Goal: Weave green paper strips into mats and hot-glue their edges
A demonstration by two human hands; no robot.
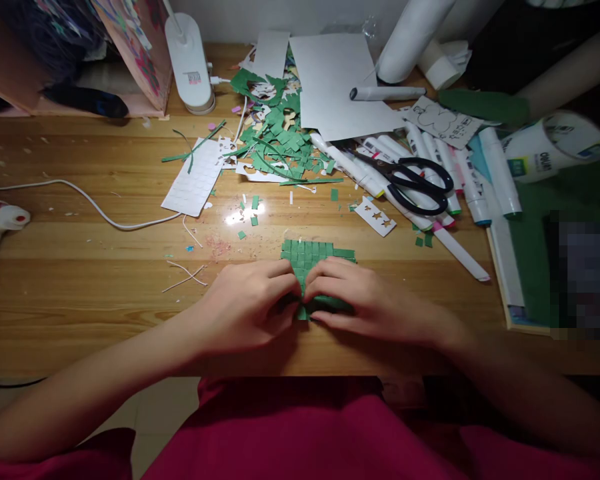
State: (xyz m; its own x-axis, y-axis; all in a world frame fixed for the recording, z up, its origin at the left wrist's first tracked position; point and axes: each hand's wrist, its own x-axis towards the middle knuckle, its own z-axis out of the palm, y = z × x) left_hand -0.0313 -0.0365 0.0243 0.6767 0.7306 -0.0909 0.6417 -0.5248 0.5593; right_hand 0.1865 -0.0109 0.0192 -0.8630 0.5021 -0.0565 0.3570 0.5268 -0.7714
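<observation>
A small green woven paper mat (307,252) lies on the wooden table, close to its front edge. My left hand (253,297) covers the mat's left side, its fingers curled and pinching the weave near the middle. From the other side my right hand (357,293) bends over the mat, fingertips on the weave beside the left fingertips. One strip end sticks out past the mat's upper right corner. Both hands hide much of the mat's lower part, and the exact strip between the fingers cannot be made out.
Green paper scraps (280,137) heap up at the back, by white sheets (337,80). Black-handled scissors (420,183) rest on several markers (475,193) to the right. A white lamp base (193,67) stands back left, its cable (115,223) crossing the table. A hot glue gun (0,223) lies far left.
</observation>
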